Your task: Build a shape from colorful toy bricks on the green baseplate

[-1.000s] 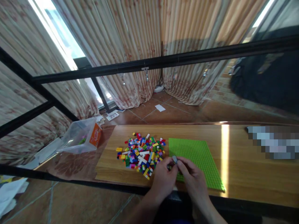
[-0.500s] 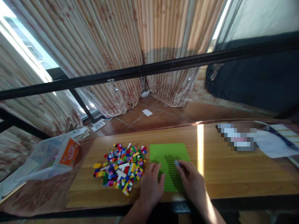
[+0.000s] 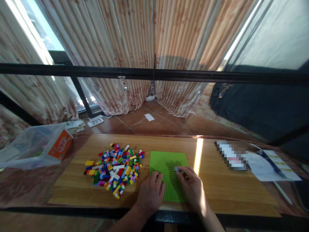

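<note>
Wooden table (image 3: 229,190), hands on green baseplate (image 3: 167,162)

Curtained corner room with a wooden table

Striped beige curtains (image 3: 135,48) hang to a terracotta tile floor (image 3: 156,124); daylight comes through the window (image 3: 36,29) at left, a black bar (image 3: 154,74) crosses the view, and glare streaks the table (image 3: 217,190).
</note>
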`<state>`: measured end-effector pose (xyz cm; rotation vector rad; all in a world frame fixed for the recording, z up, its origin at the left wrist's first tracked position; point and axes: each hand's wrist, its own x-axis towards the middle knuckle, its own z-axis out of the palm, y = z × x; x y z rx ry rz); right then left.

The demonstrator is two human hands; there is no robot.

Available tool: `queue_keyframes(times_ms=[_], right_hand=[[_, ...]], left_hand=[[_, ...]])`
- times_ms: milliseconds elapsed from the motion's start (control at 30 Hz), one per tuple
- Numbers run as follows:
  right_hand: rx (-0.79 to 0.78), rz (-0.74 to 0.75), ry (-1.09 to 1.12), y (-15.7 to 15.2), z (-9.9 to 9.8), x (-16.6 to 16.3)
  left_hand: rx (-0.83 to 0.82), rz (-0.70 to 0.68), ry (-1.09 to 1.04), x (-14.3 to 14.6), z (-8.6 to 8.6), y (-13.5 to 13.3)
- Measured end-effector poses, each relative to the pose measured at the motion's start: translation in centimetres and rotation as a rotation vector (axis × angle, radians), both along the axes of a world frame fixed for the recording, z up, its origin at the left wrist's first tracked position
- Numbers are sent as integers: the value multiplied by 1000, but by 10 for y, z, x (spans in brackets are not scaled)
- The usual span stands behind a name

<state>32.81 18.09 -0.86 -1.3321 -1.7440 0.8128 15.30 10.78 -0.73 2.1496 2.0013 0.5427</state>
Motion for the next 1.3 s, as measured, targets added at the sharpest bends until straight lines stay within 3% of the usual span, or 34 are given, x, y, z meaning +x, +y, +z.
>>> queue_keyframes(times_ms=[200,400,700,1300], right_hand=[[64,241,-200,36,9,-36],[84,336,-308,58,7,-52],[88,360,-316,59,0,-47],[-12,397,-367,67,17,-50]], left_hand=[[-61,-30,-37,0,6,0],[-91,-59,-51,0,8,1],[-84,-73,-51,0,9,1],[-92,-69,-45,2,9,0]])
